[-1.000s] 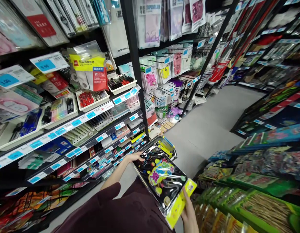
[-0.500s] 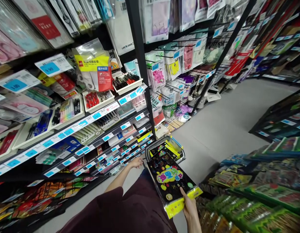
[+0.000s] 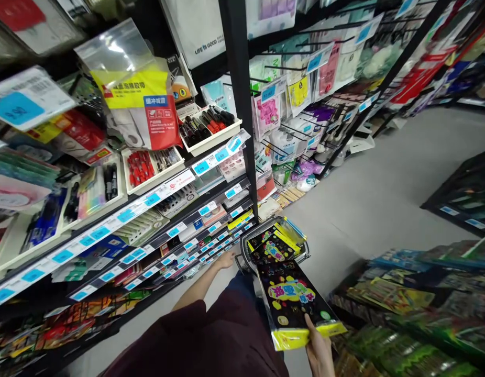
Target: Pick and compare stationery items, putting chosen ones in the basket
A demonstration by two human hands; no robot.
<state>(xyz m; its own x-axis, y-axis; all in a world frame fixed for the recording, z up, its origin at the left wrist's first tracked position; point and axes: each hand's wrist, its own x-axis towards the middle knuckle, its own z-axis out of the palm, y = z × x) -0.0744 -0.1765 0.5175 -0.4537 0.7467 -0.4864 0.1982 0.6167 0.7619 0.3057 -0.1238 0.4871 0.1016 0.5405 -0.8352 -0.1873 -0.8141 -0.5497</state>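
Observation:
My right hand (image 3: 320, 346) grips the yellow lower edge of a flat black pack (image 3: 297, 298) in clear plastic, thumb on top. Colourful lettering covers its front. The pack slants up to the near rim of a shopping basket (image 3: 307, 255), its far end partly over the opening. Inside the basket lies a similar black pack (image 3: 271, 245) with yellow edges. On the basket's left side, my left hand (image 3: 226, 259) is close to the dark handle (image 3: 239, 263). Its fingers look loosely extended; whether they touch the handle is unclear.
Left is a shelf with pen trays (image 3: 211, 128), price labels and a bagged tape roll (image 3: 138, 99). A black post (image 3: 238, 78) stands beside hanging goods. Green packets (image 3: 407, 340) crowd the lower right. Grey floor (image 3: 360, 188) runs between the racks.
The view has moved closer to the left shelf. Basket, held pack and both hands appear slightly farther right. My left hand looks nearer the basket handle; my right hand keeps its hold.

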